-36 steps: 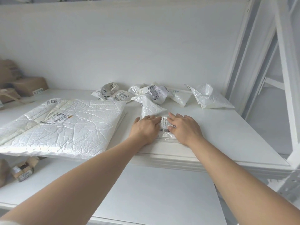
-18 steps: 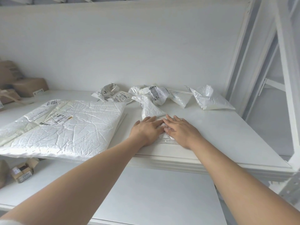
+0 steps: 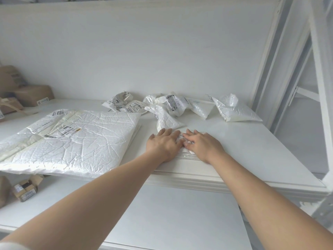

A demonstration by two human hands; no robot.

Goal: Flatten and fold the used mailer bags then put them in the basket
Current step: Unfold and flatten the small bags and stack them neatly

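A second before, your hands sat a little apart with the printed label showing plainly between them. By this moment you had drawn them together, so only a sliver of label was left between your left hand (image 3: 164, 144) and right hand (image 3: 202, 146). Both lay palm-down on the small mailer bag (image 3: 187, 156), fingers (image 3: 163, 132) straight and spread, gripping nothing, just pressing it against the shelf (image 3: 252, 150) near its front edge. I read that as the flattening nearly finished on this bag, with the fold and the trip to the basket (not in view anywhere) yet to come.

The bag under your palms was thin, glossy white film, squashed to a low pad with a creased near edge. Behind it the crumpled mailer bags (image 3: 173, 105) stood puffed and twisted, their barcode labels wrinkled with them, and the puffed bag (image 3: 234, 112) further right tented into a peak. To your left the large quilted mailer (image 3: 81, 139) lay flat, its surface crazed with fine creases and taped in strips.
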